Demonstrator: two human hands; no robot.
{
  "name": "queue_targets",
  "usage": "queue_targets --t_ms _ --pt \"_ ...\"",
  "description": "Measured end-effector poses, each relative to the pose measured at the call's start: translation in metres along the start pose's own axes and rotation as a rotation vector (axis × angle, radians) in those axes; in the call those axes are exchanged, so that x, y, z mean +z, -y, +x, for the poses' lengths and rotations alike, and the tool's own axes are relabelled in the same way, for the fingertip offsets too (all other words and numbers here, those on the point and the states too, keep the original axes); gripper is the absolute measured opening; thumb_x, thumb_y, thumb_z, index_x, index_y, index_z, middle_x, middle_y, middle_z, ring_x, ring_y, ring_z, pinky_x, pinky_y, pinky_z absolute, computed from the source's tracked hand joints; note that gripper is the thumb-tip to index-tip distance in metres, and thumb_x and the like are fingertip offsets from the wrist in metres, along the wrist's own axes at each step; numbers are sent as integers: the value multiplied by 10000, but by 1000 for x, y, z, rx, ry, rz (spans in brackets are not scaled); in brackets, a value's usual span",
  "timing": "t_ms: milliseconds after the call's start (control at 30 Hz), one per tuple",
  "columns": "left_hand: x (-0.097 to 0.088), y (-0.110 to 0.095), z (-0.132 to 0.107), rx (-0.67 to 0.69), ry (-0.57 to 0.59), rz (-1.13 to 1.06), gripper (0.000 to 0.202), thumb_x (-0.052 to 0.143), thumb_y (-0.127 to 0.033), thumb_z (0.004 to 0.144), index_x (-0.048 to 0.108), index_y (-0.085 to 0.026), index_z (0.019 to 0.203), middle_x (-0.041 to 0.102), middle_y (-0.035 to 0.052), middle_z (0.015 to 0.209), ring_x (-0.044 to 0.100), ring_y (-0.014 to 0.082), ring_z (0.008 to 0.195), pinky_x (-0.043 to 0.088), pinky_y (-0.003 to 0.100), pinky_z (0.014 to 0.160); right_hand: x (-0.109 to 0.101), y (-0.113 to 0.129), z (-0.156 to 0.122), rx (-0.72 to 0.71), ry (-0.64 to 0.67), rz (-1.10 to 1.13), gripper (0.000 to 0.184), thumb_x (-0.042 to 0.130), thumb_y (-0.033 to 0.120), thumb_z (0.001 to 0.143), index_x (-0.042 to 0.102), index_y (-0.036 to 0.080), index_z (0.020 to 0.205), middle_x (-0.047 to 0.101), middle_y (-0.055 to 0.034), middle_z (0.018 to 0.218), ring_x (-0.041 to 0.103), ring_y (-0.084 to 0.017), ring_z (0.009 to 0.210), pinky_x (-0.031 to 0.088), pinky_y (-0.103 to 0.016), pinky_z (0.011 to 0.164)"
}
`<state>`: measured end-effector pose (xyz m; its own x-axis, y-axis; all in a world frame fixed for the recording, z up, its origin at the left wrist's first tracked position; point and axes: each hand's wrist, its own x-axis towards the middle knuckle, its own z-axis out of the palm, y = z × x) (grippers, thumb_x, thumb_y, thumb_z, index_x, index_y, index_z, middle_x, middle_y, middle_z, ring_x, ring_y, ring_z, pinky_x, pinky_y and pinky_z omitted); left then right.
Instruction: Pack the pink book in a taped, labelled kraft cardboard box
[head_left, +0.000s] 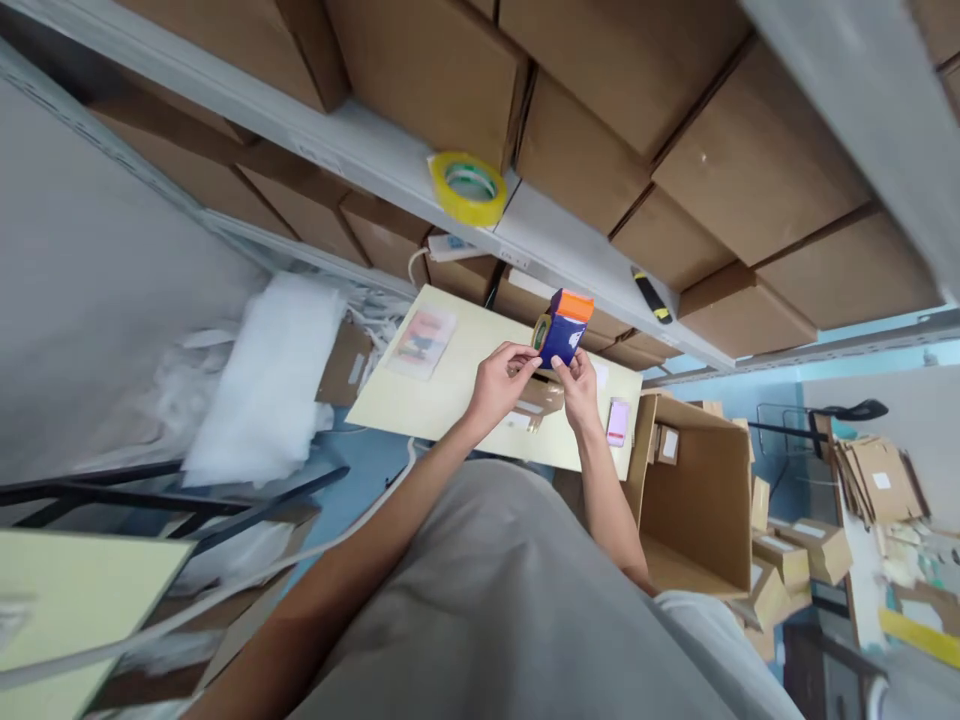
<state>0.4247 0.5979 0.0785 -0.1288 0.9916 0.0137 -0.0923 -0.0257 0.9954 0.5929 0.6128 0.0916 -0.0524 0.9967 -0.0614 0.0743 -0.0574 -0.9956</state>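
Above the work table I hold a blue and orange tape dispenser point(568, 325), with a roll of tape point(541, 332) at its left side. My right hand point(579, 390) is closed on the lower right of the dispenser, thumb on its blue face. At the lower left edge, the fingertips of my left hand point(504, 380) are pinched together against it; whether they grip the tape's loose end I cannot make out. Below both hands a small taped cardboard box point(541, 396) with a white label lies on the table, partly covered by my hands.
The pale table point(450, 400) carries a plastic-wrapped item point(422, 342) and a phone point(618, 422). On the shelf edge beyond lie a yellow tape roll point(469, 188) and a utility knife point(651, 296). A large open carton point(697, 490) stands right; white foam wrap point(266, 380) is left.
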Motion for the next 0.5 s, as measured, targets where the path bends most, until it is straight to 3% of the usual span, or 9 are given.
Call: queue_targets --t_ms 200,367,500 --pt "-13 8 -35 -86 76 52 319 839 -540 970 789 -248 1089 744 78 1146 745 275 1054 652 422 1051 10 -7 -44 67 -36 -35 516 788 685 1001 632 298 1303 791 -89 1307 754 -310 1303 595 -510 1238" --pt "-22 20 -37 -91 181 62 337 783 -570 1003 805 -243 1083 755 83 1143 744 279 1037 649 405 1028 18 -7 -60 107 -74 -65 523 771 695 1010 668 304 1341 790 -79 1309 721 -308 1351 572 -512 1267" --pt "-31 30 -35 -39 261 106 295 718 -517 1048 803 -239 1100 766 78 1119 743 243 975 651 373 956 26 -13 -63 226 -106 85 576 830 709 936 722 284 1309 820 -71 1317 695 -310 1438 562 -494 1283"
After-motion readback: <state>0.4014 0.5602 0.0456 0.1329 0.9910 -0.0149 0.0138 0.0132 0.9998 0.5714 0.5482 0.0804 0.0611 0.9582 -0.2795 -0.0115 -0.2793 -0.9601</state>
